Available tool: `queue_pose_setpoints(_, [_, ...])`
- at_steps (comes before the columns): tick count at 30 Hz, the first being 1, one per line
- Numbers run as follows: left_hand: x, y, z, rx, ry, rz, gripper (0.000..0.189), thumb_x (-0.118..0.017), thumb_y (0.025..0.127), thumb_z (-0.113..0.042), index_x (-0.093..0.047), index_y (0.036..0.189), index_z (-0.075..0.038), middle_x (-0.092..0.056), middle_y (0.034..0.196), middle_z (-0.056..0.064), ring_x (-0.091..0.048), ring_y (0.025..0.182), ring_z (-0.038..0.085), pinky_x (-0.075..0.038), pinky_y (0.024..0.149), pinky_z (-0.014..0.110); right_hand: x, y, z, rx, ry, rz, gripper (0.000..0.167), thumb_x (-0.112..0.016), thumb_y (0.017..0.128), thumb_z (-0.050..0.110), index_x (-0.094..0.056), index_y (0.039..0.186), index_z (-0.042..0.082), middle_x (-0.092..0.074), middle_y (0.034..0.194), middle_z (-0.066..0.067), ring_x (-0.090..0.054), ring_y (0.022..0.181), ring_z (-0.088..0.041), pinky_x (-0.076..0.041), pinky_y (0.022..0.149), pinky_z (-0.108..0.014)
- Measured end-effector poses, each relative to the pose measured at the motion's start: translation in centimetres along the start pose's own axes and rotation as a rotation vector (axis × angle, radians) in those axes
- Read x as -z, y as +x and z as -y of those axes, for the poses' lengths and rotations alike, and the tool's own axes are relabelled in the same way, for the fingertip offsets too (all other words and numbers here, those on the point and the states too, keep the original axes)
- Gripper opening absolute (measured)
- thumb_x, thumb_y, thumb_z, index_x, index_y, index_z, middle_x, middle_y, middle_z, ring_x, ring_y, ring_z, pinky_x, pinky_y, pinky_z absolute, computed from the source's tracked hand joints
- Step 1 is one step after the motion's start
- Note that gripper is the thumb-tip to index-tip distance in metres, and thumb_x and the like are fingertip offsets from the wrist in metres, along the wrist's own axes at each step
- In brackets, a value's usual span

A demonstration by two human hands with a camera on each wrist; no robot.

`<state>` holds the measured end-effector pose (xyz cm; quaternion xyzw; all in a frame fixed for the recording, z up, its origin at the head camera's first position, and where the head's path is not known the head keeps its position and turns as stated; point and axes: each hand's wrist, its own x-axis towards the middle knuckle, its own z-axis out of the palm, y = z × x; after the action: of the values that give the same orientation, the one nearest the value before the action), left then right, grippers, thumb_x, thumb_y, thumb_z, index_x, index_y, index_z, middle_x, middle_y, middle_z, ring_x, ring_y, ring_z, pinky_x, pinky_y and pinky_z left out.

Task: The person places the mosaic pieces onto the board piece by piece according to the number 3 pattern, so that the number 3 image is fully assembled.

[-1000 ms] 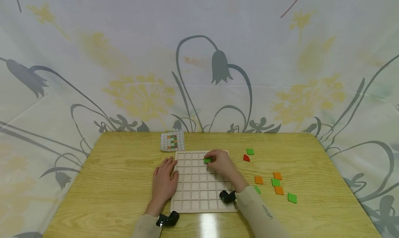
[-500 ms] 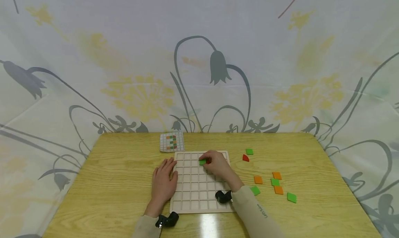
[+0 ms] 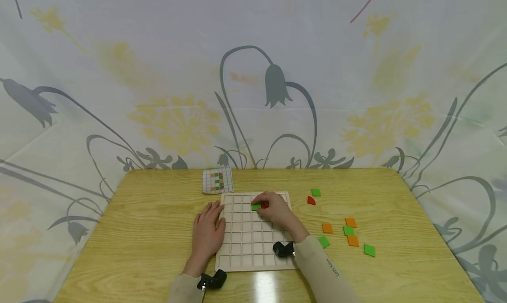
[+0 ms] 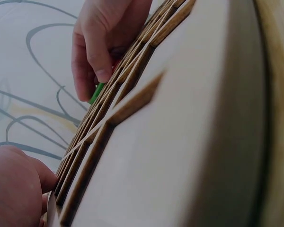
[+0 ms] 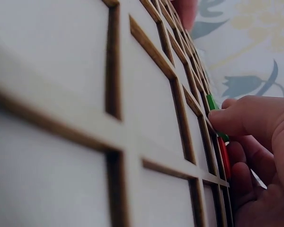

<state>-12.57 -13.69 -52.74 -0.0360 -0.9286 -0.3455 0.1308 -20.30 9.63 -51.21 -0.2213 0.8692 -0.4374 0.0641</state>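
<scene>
A pale wooden board (image 3: 247, 237) with a raised grid lies on the table. My right hand (image 3: 276, 211) pinches a green square tile (image 3: 255, 207) between thumb and fingertips at a cell in the board's upper part. Just right of that tile is a red piece (image 3: 264, 205), partly hidden by the fingers. In the right wrist view the green tile (image 5: 211, 103) is tilted against the grid, with the red piece (image 5: 224, 156) beside it. My left hand (image 3: 207, 230) lies flat with its fingers extended, touching the board's left edge.
A printed pattern card (image 3: 218, 181) lies behind the board's left corner. To the right are a red quarter-round piece (image 3: 311, 201), orange tiles (image 3: 327, 228) and green tiles (image 3: 369, 250), scattered. A patterned cloth (image 3: 253, 96) hangs behind the table.
My right hand has moved slightly left over the board with the green tile, and the red piece beside it has come into sight. My left hand stays put.
</scene>
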Motion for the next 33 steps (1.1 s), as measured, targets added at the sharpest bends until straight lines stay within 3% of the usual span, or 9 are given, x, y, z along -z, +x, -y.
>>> queue_pose_setpoints(17, [-0.09, 0.01, 0.09, 0.000, 0.015, -0.001, 0.038, -0.059, 0.097, -0.013, -0.062, 0.134, -0.004, -0.052, 0.147, 0.010, -0.038, 0.141, 0.033, -0.021, 0.111, 0.063, -0.04, -0.02, -0.03, 0.039, 0.019, 0.009, 0.021, -0.070, 0.088, 0.000, -0.077, 0.106, 0.007, -0.066, 0.115, -0.005, -0.058, 0.112, -0.029, -0.051, 0.089, -0.040])
queue_pose_setpoints(33, [-0.07, 0.02, 0.10, -0.014, 0.014, -0.007, 0.038, -0.059, 0.097, -0.013, -0.062, 0.134, -0.005, -0.052, 0.147, 0.010, -0.038, 0.141, 0.033, -0.021, 0.111, 0.064, 0.21, -0.23, -0.09, -0.007, 0.062, -0.009, 0.024, -0.070, 0.089, 0.003, -0.075, 0.111, 0.012, -0.067, 0.110, -0.002, -0.059, 0.091, -0.018, -0.050, 0.079, -0.036])
